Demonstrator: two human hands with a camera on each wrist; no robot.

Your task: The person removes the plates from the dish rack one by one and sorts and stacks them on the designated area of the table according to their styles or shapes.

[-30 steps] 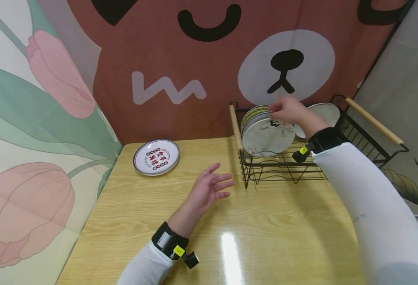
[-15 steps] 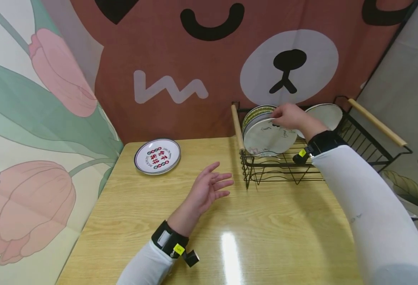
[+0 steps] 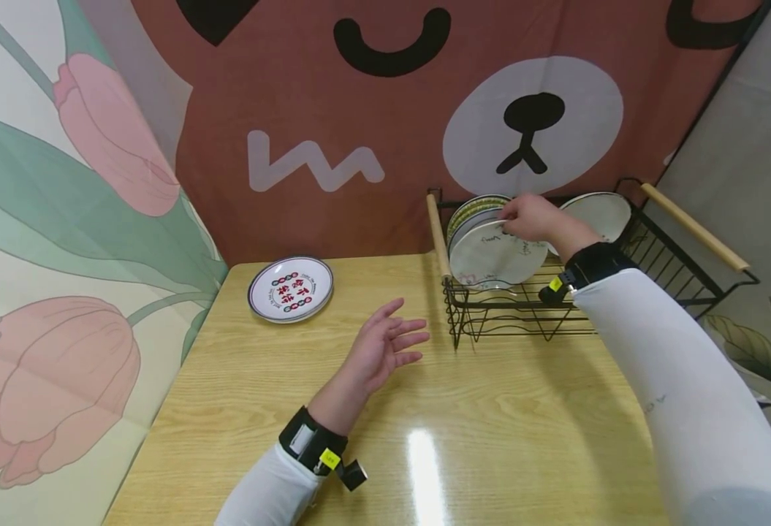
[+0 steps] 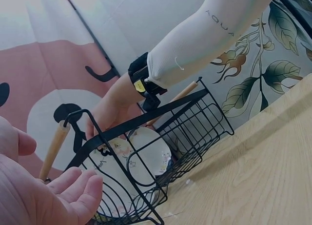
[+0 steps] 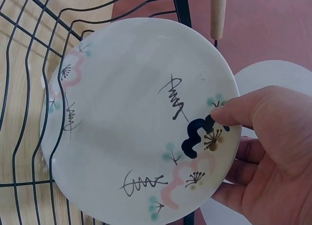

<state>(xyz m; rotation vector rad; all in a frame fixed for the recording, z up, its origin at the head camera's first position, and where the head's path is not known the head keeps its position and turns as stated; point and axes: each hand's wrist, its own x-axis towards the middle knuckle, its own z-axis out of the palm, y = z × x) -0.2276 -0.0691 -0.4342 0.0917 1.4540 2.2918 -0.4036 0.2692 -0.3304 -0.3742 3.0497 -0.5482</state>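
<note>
A white plate [image 3: 493,256] with a painted flower pattern stands on edge at the left end of the black wire dish rack [image 3: 523,301]. My right hand [image 3: 531,217] pinches its upper right rim. In the right wrist view, the thumb [image 5: 234,110] lies on the painted face and the other fingers are behind the rim. The plate's lower edge is still among the rack wires. My left hand [image 3: 381,347] holds nothing; its fingers are spread loosely above the table, left of the rack.
Behind the pinched plate stand plates with green-yellow rims [image 3: 473,208]. Another white plate [image 3: 598,212] leans farther right in the rack. A blue-rimmed plate with red lettering [image 3: 291,289] lies at the table's back left. Wooden handles [image 3: 696,226] top the rack's ends.
My right hand has lowered slightly onto the front plate's rim, and its thumb now covers part of the dark flower. The left hand stays nearly still.
</note>
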